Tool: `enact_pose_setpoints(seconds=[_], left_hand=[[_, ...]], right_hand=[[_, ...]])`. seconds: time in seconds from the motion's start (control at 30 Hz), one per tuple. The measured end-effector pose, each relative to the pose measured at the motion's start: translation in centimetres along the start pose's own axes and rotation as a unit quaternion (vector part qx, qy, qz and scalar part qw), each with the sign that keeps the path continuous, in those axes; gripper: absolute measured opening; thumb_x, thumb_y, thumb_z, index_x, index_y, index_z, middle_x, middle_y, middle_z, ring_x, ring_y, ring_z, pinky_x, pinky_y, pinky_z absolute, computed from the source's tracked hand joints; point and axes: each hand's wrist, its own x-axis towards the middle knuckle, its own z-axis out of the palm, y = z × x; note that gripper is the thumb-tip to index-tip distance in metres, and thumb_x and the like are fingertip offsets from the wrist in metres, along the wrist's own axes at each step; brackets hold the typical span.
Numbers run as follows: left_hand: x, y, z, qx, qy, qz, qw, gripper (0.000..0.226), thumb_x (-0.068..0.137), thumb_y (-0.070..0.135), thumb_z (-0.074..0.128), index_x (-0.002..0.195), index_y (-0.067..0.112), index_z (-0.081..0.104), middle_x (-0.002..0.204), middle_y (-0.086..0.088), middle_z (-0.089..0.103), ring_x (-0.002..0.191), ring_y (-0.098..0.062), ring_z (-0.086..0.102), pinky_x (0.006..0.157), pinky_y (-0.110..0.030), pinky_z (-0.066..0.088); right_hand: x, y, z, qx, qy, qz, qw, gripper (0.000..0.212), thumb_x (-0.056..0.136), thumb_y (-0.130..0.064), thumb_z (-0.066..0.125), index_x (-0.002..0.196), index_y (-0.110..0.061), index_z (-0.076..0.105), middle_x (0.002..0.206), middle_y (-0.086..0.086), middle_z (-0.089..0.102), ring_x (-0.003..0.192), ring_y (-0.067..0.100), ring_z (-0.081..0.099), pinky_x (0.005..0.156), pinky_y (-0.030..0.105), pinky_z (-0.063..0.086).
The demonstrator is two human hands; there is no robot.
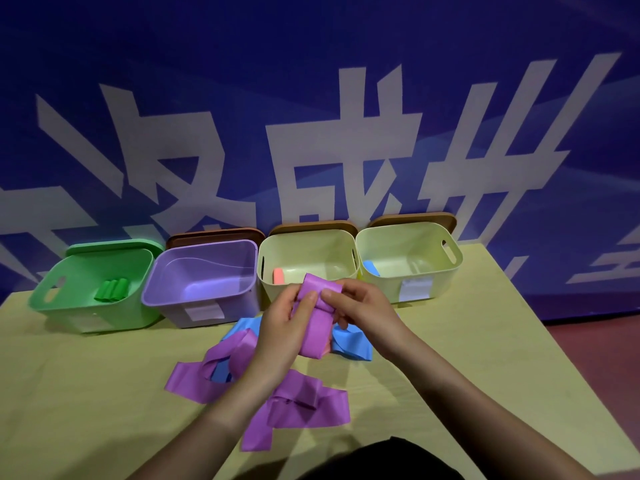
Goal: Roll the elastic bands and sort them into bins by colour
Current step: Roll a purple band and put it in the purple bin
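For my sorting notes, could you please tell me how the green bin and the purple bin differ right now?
The green bin holds rolled green bands; the purple bin holds none. The green bin has a slot handle in its wall; none shows on the purple bin. A green lid stands behind the green bin, a brown one behind the purple bin. Both stand open in the row, each with a white label.

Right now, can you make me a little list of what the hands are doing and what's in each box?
left hand: holds purple band
right hand: holds same band, rolling its top
green bin: green rolls
purple bin: nothing inside
third bin: pink roll
fourth bin: blue roll
table: loose purple and blue bands
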Motion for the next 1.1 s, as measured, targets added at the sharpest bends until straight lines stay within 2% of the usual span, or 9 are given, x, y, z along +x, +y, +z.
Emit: enact_pose_setpoints(seconds=[0.2,0.4,0.53,0.63,0.73,0.8,0.9,1.0,1.1], left_hand=[[0.7,0.1,-0.5,-0.062,-0.026,-0.095,0.993,0.026,0.097,0.028,0.050,0.097,0.010,0.068,0.090,-0.008,0.069,0.081,-0.015,0.062,0.074,-0.024,0.048],[0.8,-0.7,-0.4,0.042,-0.003,-0.013,0.999,0.025,0.098,0.023,0.050,0.093,0.006,0.068,0.087,-0.018,0.068,0.072,-0.013,0.055,0.066,-0.025,0.043],[0.5,-0.7,-0.2,-0.063,0.012,-0.055,0.996,0.022,0.096,0.024,0.053,0.095,0.009,0.069,0.091,-0.012,0.070,0.082,-0.016,0.060,0.075,-0.028,0.047],[0.0,-0.4,-0.3,-0.148,-0.013,-0.168,0.975,0.029,0.095,0.037,0.051,0.099,0.013,0.067,0.073,-0.006,0.067,0.059,-0.014,0.058,0.052,-0.023,0.042],[-0.4,-0.1,-0.6,-0.133,-0.051,-0.231,0.962,0.039,0.095,0.049,0.045,0.086,0.014,0.061,0.046,0.003,0.046,0.036,-0.009,0.036,0.042,-0.018,0.026],[-0.6,-0.1,-0.6,-0.124,-0.062,-0.238,0.961,0.045,0.094,0.054,0.042,0.079,0.013,0.054,0.045,0.001,0.040,0.036,-0.011,0.031,0.044,-0.020,0.023],[-0.7,-0.3,-0.6,-0.143,-0.042,-0.218,0.964,0.048,0.097,0.050,0.038,0.084,0.009,0.059,0.044,-0.001,0.037,0.038,-0.012,0.030,0.043,-0.020,0.025],[-0.9,-0.1,-0.6,-0.177,-0.027,-0.194,0.964,0.048,0.100,0.043,0.038,0.083,0.012,0.070,0.043,-0.001,0.034,0.039,-0.011,0.029,0.040,-0.018,0.028],[-1.3,-0.2,-0.7,-0.185,-0.032,-0.169,0.968,0.042,0.101,0.033,0.039,0.086,0.011,0.071,0.045,-0.001,0.038,0.041,-0.010,0.033,0.040,-0.016,0.031]], right_hand=[[0.0,-0.5,0.1,0.008,-0.038,-0.021,0.999,0.003,0.088,-0.003,0.065,0.088,0.000,0.064,0.059,0.008,0.055,0.049,0.012,0.052,0.047,0.019,0.040],[-0.2,0.2,0.3,-0.055,0.004,-0.070,0.996,0.015,0.086,-0.003,0.066,0.084,-0.018,0.068,0.053,-0.009,0.056,0.049,0.008,0.052,0.047,0.018,0.040],[-0.2,0.6,1.3,-0.107,0.043,-0.114,0.987,0.010,0.079,-0.024,0.065,0.083,-0.033,0.067,0.058,-0.015,0.054,0.056,0.002,0.045,0.055,0.020,0.038],[0.0,0.8,1.4,-0.137,0.059,-0.132,0.980,0.012,0.077,-0.027,0.066,0.085,-0.036,0.068,0.066,-0.017,0.057,0.062,0.003,0.047,0.061,0.022,0.040],[0.0,0.8,1.2,-0.159,0.074,-0.147,0.974,0.019,0.076,-0.027,0.068,0.094,-0.028,0.073,0.073,-0.011,0.060,0.067,0.006,0.050,0.065,0.022,0.041],[-0.1,0.9,1.0,-0.174,0.077,-0.166,0.968,0.023,0.078,-0.023,0.071,0.099,-0.031,0.073,0.074,-0.004,0.057,0.068,0.007,0.050,0.065,0.021,0.041],[-0.3,0.9,0.9,-0.213,0.063,-0.203,0.954,0.033,0.080,-0.018,0.069,0.107,-0.036,0.070,0.076,-0.010,0.049,0.068,0.006,0.049,0.065,0.015,0.040],[-0.6,0.8,0.9,-0.283,0.037,-0.222,0.932,0.037,0.079,-0.024,0.056,0.113,-0.029,0.070,0.082,-0.007,0.048,0.073,0.007,0.051,0.067,0.020,0.045],[-0.7,0.7,0.5,-0.307,-0.001,-0.226,0.924,0.039,0.080,-0.015,0.055,0.115,-0.023,0.070,0.091,-0.003,0.051,0.081,0.007,0.052,0.073,0.022,0.046]])
